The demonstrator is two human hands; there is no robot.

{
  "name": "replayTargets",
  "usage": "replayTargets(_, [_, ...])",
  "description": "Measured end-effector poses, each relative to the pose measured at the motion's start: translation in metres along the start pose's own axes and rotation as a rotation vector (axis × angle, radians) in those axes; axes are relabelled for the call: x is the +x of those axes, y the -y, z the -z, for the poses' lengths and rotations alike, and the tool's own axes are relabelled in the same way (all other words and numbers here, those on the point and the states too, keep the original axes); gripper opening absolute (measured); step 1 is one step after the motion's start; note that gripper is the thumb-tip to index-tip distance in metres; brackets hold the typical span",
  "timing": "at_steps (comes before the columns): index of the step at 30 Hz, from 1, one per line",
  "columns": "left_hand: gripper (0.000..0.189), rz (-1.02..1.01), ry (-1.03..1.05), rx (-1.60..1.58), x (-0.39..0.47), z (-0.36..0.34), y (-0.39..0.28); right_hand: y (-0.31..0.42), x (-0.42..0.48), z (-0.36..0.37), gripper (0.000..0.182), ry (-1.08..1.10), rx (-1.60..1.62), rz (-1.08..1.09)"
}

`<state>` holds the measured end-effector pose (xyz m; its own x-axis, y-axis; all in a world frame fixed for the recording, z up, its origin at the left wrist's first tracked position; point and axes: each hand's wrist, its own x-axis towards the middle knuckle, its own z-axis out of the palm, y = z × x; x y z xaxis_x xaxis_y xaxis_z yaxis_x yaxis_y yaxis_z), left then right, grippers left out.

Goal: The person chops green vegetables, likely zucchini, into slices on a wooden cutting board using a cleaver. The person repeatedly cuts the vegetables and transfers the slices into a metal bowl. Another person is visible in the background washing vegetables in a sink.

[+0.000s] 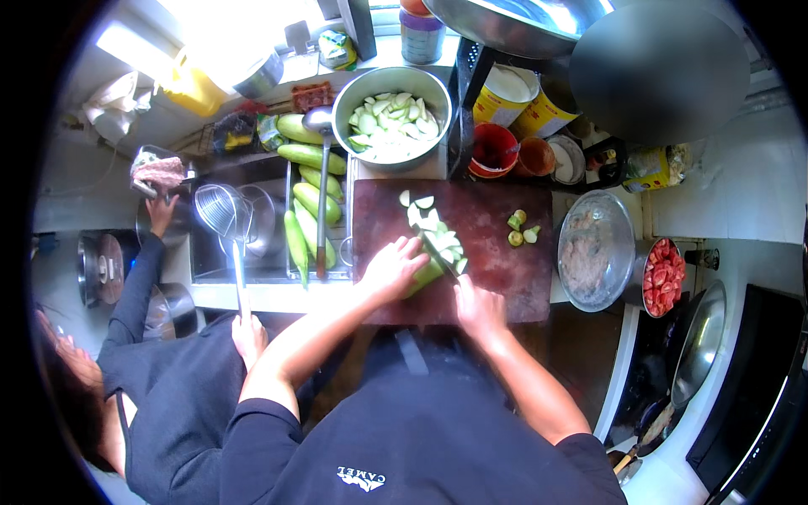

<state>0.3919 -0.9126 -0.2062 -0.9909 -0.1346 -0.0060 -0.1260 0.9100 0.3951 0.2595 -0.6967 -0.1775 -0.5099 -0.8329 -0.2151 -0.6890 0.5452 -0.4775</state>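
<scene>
On a dark red cutting board [505, 278], my left hand [394, 268] presses on a pale green gourd [426, 278] that lies at a slant. My right hand [476, 306] grips a kitchen knife [435, 250], whose blade stands at the far end of the gourd, just ahead of my left fingers. Cut slices of gourd [435, 227] lie in a loose row beyond the blade. Several small end pieces [517, 237] rest apart on the right of the board. A large metal pot [339, 120] holding many cut pieces [391, 123] stands behind the board.
Whole green gourds [315, 202] and a ladle [324, 189] lie over the sink's right side. At left a co-worker's hand [249, 338] holds a wire strainer [224, 208]. Right of the board are a bowl of pale mixture [590, 252] and a container of red chunks [663, 278].
</scene>
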Motion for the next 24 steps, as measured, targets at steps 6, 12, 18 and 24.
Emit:
replayTargets(6, [0.049, 0.011, 0.038, -0.002, 0.006, 0.0, 0.002, -0.004, 0.002, -0.004, 0.019, 0.042, -0.052, -0.04])
replayTargets(12, [0.052, -0.005, -0.003, 0.017, -0.006, -0.001, -0.006, -0.009, -0.004, -0.024, 0.019, 0.064, -0.11, -0.062])
replayTargets(18, [0.052, 0.01, 0.017, 0.012, -0.006, -0.004, -0.001, -0.007, -0.005, -0.025, 0.019, 0.029, -0.05, -0.041])
replayTargets(24, [0.052, 0.021, 0.022, 0.038, -0.013, -0.002, -0.001, 0.002, -0.005, -0.014, 0.02, 0.052, -0.061, -0.031])
